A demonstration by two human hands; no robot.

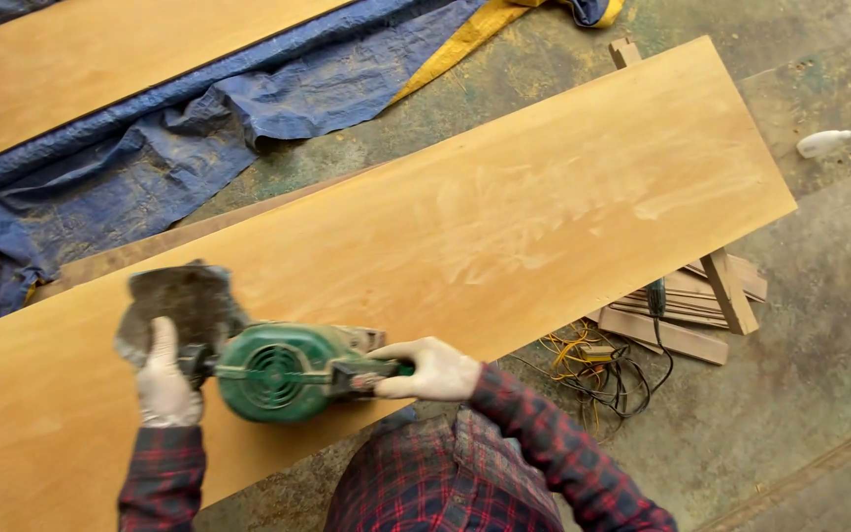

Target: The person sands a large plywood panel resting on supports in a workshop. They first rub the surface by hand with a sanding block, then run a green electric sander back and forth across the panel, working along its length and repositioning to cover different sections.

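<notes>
A green electric sander [278, 372] rests on a long pale wooden board [504, 217] near its near-left part. My left hand [165, 377], in a white glove, grips the sander's front knob beside its grey dust bag [177, 307]. My right hand [432, 368], also gloved, holds the sander's rear handle. Both sleeves are red and dark plaid. Lighter sanded streaks show on the board to the right.
A blue and yellow tarp [209, 128] lies crumpled beyond the board, with another pale board [81, 59] on it. Wood offcuts [701, 305] and tangled cables [603, 369] lie on the concrete floor at the right. A small white object [824, 143] lies far right.
</notes>
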